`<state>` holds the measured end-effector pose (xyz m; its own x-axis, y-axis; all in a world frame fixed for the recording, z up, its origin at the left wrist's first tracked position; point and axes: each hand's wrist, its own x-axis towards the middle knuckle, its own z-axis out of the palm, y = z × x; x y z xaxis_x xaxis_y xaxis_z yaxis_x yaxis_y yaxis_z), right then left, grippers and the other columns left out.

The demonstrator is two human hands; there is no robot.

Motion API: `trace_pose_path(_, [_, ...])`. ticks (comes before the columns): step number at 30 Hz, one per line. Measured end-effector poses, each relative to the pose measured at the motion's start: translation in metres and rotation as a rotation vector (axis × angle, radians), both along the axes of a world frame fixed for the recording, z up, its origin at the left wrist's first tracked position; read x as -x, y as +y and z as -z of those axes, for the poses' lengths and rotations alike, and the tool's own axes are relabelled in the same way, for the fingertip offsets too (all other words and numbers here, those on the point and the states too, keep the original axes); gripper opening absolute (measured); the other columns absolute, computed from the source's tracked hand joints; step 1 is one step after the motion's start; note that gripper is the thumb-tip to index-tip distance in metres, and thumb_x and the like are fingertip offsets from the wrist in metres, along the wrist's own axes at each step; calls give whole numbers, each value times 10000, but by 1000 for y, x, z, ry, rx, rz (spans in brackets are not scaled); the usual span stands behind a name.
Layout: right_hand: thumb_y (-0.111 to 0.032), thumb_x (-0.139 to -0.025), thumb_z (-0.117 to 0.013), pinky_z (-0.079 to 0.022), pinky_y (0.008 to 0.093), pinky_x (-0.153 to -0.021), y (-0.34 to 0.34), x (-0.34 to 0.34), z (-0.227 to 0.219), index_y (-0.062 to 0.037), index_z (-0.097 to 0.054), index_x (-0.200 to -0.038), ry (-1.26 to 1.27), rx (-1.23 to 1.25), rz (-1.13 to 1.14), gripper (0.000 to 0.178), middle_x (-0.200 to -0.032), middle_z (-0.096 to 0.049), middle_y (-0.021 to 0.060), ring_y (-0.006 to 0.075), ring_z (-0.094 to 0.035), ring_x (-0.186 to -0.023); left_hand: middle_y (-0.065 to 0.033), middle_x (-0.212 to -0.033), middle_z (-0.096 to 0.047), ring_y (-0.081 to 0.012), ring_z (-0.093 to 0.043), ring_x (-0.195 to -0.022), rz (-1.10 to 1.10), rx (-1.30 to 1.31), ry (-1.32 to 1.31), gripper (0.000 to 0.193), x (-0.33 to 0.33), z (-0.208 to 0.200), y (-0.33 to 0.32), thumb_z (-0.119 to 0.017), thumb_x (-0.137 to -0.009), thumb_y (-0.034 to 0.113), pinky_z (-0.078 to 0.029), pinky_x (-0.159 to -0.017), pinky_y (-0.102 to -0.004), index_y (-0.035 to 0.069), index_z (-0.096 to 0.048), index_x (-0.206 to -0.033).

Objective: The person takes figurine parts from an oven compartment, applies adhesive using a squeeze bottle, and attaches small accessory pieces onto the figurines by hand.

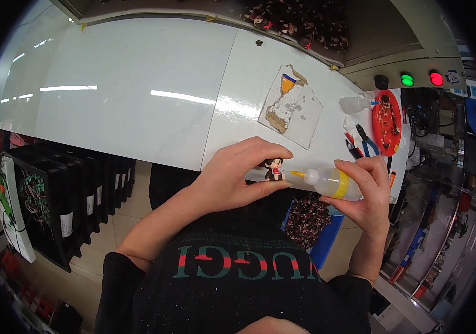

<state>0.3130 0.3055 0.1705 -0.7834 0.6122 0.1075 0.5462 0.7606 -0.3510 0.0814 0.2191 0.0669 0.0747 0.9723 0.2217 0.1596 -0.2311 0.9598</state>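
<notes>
Between the thumb and fingers of my left hand sits a small brown and cream monkey figurine with a red patch on its front. My right hand grips a clear squeeze bottle with a yellow band round it. The bottle lies on its side in the air, and its yellow nozzle tip points left at the figurine, a short gap away. Both hands are above the near edge of the white table.
A stained square board with an orange-handled scraper lies beyond my hands. To the right are pliers, a second squeeze bottle and a red tray of small parts. A blue bin of figurines stands below the table edge.
</notes>
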Motion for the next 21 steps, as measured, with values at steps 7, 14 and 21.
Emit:
trace_pose_path(7, [-238,-494,-859,-405,320,-634,1,4,-3,-106,-675,-1034,-17,-43,-17,585,-823,-509,40,206,-489,-750,-74,-913,-607,-240,-606,-827,1,8,-3,406,1,1,0,-753,-739,188,-496,-699,-320,105,-581,-1098])
trace_pose_path(14, [-238,-498,-858,-387,321,-629,0,5,-4,-108,-676,-1023,-25,-63,-35,571,-814,-507,33,203,-482,-739,-78,-949,-610,-193,-613,-838,20,2,0,423,2,1,1,-768,-726,128,-511,-711,-282,84,-591,-1108])
trace_pose_path(21, [-236,-502,-856,-379,321,-623,0,5,-4,-108,-674,-1020,-18,-69,-48,564,-808,-507,32,203,-480,-735,-74,-964,-611,-187,-614,-847,22,-4,5,425,1,1,0,-766,-729,120,-520,-710,-274,79,-588,-1112])
